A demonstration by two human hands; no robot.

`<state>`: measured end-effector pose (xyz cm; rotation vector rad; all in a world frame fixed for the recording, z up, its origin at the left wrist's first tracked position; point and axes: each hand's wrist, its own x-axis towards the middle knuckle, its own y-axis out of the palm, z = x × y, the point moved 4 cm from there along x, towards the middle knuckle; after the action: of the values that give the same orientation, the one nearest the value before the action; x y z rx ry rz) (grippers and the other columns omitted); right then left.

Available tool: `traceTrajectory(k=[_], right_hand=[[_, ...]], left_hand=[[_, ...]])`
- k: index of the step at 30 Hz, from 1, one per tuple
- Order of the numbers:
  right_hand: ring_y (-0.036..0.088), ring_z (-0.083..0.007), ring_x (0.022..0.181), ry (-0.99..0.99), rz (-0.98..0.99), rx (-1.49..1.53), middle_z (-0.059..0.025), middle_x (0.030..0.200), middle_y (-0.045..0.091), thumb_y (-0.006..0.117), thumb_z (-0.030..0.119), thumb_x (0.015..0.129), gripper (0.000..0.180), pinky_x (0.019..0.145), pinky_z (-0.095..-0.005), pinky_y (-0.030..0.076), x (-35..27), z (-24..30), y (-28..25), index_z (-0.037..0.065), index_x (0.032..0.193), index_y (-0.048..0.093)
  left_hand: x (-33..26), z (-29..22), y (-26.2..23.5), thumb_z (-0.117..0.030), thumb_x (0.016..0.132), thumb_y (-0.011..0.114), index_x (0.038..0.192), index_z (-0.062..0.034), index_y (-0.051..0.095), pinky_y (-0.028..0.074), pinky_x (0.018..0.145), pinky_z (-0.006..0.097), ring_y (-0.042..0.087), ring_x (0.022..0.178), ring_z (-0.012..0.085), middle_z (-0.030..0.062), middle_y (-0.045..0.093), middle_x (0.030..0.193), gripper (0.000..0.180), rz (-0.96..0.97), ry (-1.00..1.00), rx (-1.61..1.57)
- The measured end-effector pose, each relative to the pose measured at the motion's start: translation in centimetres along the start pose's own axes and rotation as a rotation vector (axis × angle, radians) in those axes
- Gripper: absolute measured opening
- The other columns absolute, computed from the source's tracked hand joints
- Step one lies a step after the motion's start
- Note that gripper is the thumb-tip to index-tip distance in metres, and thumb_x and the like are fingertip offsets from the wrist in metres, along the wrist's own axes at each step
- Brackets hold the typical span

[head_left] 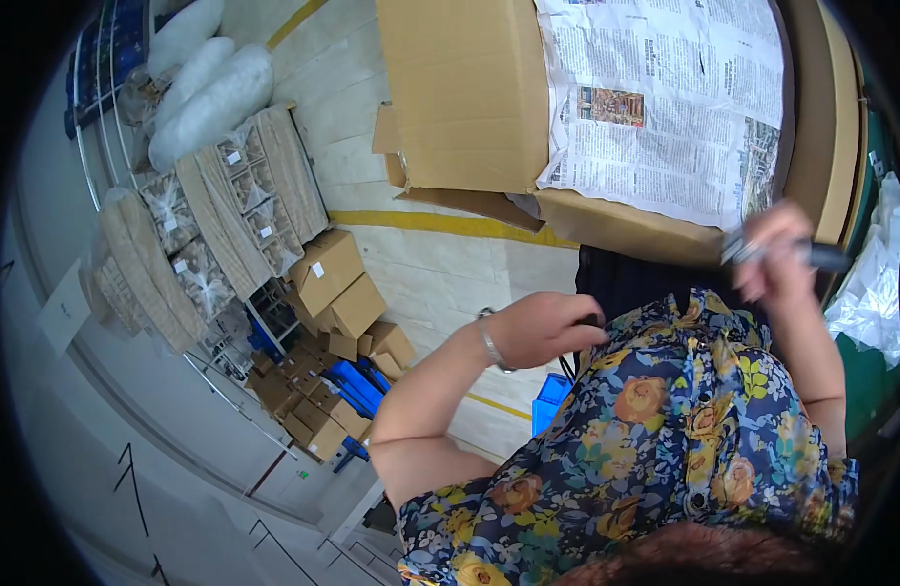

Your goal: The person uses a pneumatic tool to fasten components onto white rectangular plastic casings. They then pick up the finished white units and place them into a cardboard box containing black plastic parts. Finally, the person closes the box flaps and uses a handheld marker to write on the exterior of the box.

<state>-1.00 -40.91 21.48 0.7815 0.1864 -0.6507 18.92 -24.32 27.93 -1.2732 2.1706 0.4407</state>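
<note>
My right hand (777,256) is closed round a long dark object with a silvery-grey end (738,246). Motion blurs both, so its kind cannot be made out. This hand is at the near edge of an open cardboard box (626,220), by the corner of the printed newspaper sheets (665,107) spread over the box's top. My left hand (547,330), with a bracelet or watch at the wrist, is held in front of my flowered shirt. Its fingers are curled together, and a small black thing shows at the fingertips, too little of it to name.
A clear plastic bag (875,278) lies on a green surface at the right. Blue bins (549,402) stand beside me on the floor. Further left are stacked cartons (337,293), wrapped goods on a rack (215,210) and large white bundles (215,103). Yellow lines mark the floor.
</note>
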Motion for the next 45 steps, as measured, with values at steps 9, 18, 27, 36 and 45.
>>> traceTrajectory(k=[9, 18, 27, 36, 45], right_hand=[[0.05, -0.0056, 0.053, 0.037, -0.073, -0.212, -0.0031, 0.068, 0.055, 0.048, 0.022, 0.088, 0.021, 0.045, -0.0169, 0.039, 3.7, 0.9, 2.3, 0.003, 0.095, 0.054], [0.051, -0.0076, 0.064, 0.11, -0.02, 0.049, -0.0018, 0.072, 0.055, 0.047, 0.025, 0.09, 0.025, 0.062, -0.0209, 0.042, 8.7, -4.5, 4.3, 0.004, 0.1, 0.056], [0.051, -0.0094, 0.071, 0.287, -0.009, 0.476, -0.0002, 0.072, 0.055, 0.049, 0.03, 0.087, 0.03, 0.075, -0.0226, 0.039, 12.1, -11.3, 4.6, 0.005, 0.101, 0.058], [0.052, -0.0081, 0.073, 0.217, -0.058, -0.064, -0.0031, 0.076, 0.058, 0.057, 0.026, 0.082, 0.024, 0.07, -0.0225, 0.04, 12.2, -9.0, 7.2, 0.005, 0.094, 0.059], [0.055, -0.0109, 0.082, 0.117, 0.01, -0.335, -0.0058, 0.09, 0.061, 0.058, 0.023, 0.081, 0.029, 0.076, -0.0243, 0.044, 12.0, -9.2, 8.2, 0.003, 0.103, 0.058]], left_hand=[[1.9, 2.7, -4.9, -0.024, 0.079, 0.062, 0.088, -0.0064, 0.056, 0.042, 0.052, 0.028, 0.053, 0.059, 0.0139, 0.0053, 0.051, 0.066, 0.02, -1.077, -0.083, 0.388], [7.0, 6.2, -7.0, -0.029, 0.071, 0.066, 0.064, -0.0073, 0.054, 0.045, 0.052, 0.038, 0.057, 0.062, 0.0284, 0.0096, 0.055, 0.069, 0.025, -0.825, -0.45, 1.04], [4.0, 7.4, -7.0, -0.017, 0.08, 0.062, 0.078, -0.0016, 0.06, 0.041, 0.044, 0.029, 0.051, 0.05, 0.0138, 0.0019, 0.053, 0.062, 0.015, -1.191, -0.23, -0.016], [3.9, 8.9, -5.2, -0.014, 0.083, 0.059, 0.09, 0.0014, 0.054, 0.032, 0.034, 0.021, 0.044, 0.041, 0.0085, 0.0035, 0.053, 0.062, 0.018, -1.288, -0.218, -0.851], [3.9, 9.1, -5.3, -0.015, 0.084, 0.058, 0.095, 0.0031, 0.055, 0.033, 0.035, 0.022, 0.045, 0.041, 0.009, 0.0037, 0.052, 0.055, 0.022, -1.276, -0.248, -0.836]])
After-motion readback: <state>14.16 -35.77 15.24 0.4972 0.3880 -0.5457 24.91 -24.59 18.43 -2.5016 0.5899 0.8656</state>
